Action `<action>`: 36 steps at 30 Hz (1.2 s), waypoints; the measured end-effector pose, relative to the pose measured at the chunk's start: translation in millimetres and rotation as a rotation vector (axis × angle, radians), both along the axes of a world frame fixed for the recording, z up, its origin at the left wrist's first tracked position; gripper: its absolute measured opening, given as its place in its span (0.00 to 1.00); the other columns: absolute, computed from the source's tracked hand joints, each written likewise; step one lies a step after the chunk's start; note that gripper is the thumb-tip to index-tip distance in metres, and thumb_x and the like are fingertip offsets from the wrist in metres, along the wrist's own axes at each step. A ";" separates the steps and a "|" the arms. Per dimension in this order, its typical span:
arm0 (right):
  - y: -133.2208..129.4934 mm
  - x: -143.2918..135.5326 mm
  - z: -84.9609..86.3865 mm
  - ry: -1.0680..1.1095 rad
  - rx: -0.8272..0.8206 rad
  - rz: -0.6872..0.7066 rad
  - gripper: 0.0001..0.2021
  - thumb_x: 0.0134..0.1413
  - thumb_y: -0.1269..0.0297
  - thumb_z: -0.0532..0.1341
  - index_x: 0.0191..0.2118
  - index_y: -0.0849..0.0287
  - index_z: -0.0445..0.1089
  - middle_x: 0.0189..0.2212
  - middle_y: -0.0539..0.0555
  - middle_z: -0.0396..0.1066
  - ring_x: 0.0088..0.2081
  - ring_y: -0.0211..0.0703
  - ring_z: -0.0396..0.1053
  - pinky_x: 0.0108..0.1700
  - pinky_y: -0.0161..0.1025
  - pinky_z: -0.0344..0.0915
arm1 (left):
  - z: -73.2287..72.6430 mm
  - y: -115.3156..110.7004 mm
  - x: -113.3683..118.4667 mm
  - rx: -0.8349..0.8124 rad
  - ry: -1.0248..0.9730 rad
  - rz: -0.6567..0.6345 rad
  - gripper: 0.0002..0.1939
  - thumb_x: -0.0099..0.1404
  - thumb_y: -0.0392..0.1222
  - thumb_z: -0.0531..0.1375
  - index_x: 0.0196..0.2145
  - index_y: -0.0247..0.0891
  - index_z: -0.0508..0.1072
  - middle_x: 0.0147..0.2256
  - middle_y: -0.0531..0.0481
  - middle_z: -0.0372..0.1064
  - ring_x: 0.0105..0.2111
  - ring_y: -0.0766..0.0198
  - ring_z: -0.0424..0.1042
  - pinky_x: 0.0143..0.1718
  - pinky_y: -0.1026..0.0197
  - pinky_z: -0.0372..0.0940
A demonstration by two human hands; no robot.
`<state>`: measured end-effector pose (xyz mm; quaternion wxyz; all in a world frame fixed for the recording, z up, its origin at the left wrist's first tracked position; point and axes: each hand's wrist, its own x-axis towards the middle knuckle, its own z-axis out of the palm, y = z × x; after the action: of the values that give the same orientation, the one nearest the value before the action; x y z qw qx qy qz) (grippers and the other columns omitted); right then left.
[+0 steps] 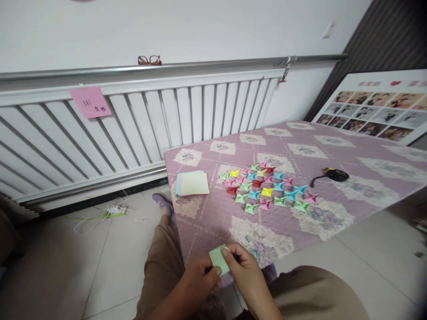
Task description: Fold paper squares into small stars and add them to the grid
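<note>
A piece of light green paper (218,259), folded into a small square, is held between both hands over the table's near edge. My left hand (204,274) pinches its lower left part, with the thumb on top. My right hand (243,266) grips the upper right side, thumb pressed on the face and the other fingers curled behind. Beyond the hands, several small folded paper shapes (267,192) in green, pink, blue, yellow and red stand in rows on the tablecloth. Left of them lies a stack of square paper sheets (194,183), a cream one on top.
The table has a purple floral cloth (213,218). A black object with a strap (336,174) lies to the right. Behind stand a white radiator (187,111) and a photo board (373,106). On the floor at left is a power strip (116,211) with cables.
</note>
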<state>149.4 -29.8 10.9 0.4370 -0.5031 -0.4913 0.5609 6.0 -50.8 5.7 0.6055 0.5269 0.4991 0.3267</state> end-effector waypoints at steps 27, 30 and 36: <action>4.3 7.0 1.8 -0.043 -0.104 -0.014 0.19 0.45 0.46 0.61 0.22 0.57 0.62 0.19 0.45 0.56 0.23 0.35 0.53 0.26 0.33 0.52 | 13.9 0.9 -6.6 0.084 0.137 -0.050 0.06 0.55 0.35 0.52 0.26 0.35 0.68 0.22 0.56 0.61 0.24 0.68 0.59 0.26 0.66 0.53; 4.5 5.9 -2.1 -0.039 -0.088 -0.049 0.19 0.47 0.46 0.60 0.22 0.57 0.61 0.19 0.45 0.56 0.23 0.35 0.53 0.26 0.33 0.52 | 13.8 2.5 -6.2 0.166 0.219 -0.077 0.06 0.55 0.34 0.52 0.25 0.35 0.67 0.25 0.55 0.64 0.26 0.67 0.61 0.29 0.65 0.54; 14.1 14.0 -5.8 -0.129 -0.091 0.031 0.17 0.48 0.48 0.59 0.23 0.57 0.62 0.20 0.45 0.56 0.24 0.36 0.53 0.27 0.34 0.53 | -1.5 7.1 -7.2 0.132 0.271 -0.060 0.06 0.57 0.35 0.51 0.27 0.36 0.67 0.24 0.54 0.65 0.25 0.65 0.63 0.27 0.64 0.54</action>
<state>163.4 -15.8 5.1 0.3725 -0.5498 -0.5002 0.5557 -1.2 -43.8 4.1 0.5060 0.6194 0.5378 0.2665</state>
